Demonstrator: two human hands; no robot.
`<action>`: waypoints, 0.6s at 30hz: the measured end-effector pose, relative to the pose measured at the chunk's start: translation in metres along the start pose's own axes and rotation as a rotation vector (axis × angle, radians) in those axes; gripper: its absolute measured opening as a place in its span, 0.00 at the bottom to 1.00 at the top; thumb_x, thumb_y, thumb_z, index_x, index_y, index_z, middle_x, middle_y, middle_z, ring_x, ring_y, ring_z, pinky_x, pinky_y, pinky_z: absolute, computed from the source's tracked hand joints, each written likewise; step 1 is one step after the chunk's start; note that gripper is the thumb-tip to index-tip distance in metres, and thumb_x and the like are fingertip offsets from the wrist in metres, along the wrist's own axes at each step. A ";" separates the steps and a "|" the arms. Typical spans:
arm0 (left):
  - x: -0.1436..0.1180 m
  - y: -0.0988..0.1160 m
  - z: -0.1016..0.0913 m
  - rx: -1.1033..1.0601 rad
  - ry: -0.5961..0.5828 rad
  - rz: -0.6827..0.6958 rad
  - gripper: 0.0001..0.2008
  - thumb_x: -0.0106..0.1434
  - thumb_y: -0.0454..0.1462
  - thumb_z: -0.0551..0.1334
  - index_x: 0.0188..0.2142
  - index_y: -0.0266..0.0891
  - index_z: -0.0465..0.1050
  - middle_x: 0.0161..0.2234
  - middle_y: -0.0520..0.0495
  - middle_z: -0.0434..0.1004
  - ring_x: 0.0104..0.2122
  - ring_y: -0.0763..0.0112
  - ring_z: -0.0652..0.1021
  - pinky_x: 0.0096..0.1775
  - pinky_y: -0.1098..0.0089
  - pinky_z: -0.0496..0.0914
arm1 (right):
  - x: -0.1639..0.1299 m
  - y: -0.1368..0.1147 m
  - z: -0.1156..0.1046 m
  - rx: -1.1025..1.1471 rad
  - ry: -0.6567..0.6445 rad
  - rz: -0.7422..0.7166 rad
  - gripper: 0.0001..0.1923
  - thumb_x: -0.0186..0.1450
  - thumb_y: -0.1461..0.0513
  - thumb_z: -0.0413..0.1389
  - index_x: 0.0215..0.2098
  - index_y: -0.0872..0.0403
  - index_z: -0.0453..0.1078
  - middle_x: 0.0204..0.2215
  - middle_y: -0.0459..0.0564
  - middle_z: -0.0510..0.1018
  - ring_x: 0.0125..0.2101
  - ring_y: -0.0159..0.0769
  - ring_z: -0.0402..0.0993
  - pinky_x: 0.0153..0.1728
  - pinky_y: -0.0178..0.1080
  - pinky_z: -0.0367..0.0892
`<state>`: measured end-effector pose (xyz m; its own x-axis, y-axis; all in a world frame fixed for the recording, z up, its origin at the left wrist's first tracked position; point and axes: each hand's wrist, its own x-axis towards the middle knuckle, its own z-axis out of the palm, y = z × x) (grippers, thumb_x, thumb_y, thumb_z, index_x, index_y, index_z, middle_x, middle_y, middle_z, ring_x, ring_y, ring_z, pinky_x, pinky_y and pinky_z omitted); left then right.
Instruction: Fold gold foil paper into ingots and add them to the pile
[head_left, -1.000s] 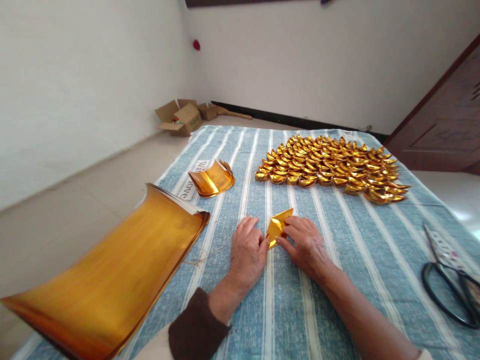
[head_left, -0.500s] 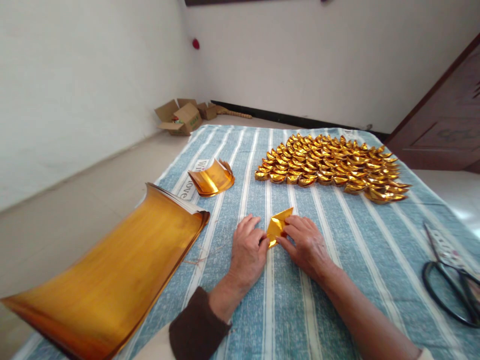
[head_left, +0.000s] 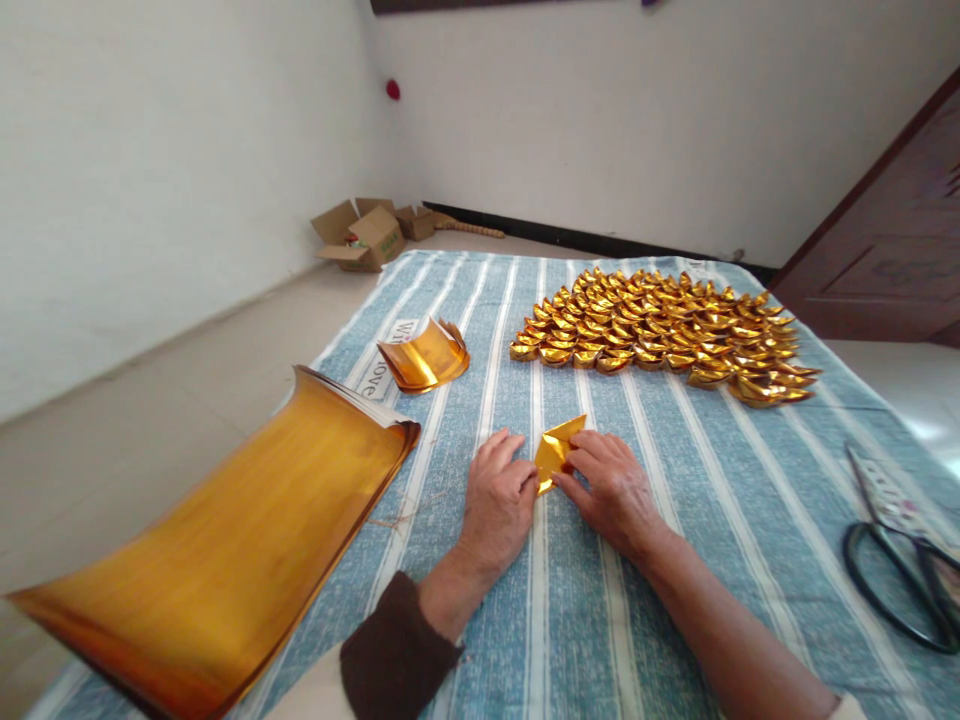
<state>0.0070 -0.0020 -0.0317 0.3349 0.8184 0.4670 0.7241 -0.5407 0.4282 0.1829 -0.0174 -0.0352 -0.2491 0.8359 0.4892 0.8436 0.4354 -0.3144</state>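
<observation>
Centre of frame, on the blue-and-white striped cloth [head_left: 570, 620]: small folded gold foil paper [head_left: 553, 453]. Left hand [head_left: 499, 500] and right hand [head_left: 611, 485] both pinch it, grips pressed on its edges. Folded gold ingots [head_left: 660, 330] massed upper right; black scissors [head_left: 896, 565] far right.

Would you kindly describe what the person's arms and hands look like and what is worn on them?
The left hand is bare, and its forearm ends in a dark brown sleeve cuff. The right hand is bare too, with no sleeve visible along its forearm. No rings, watch or gloves show.
</observation>
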 end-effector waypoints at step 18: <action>-0.019 0.031 -0.020 0.337 -0.229 0.075 0.13 0.65 0.37 0.57 0.46 0.33 0.73 0.54 0.33 0.72 0.57 0.47 0.68 0.56 0.43 0.62 | -0.001 0.001 0.003 -0.006 0.006 0.019 0.07 0.65 0.59 0.57 0.31 0.53 0.71 0.40 0.54 0.77 0.41 0.44 0.70 0.43 0.46 0.64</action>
<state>0.0110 -0.0378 -0.0120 0.4919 0.8220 0.2871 0.8369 -0.5373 0.1043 0.1828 -0.0169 -0.0388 -0.2304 0.8419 0.4881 0.8509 0.4176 -0.3187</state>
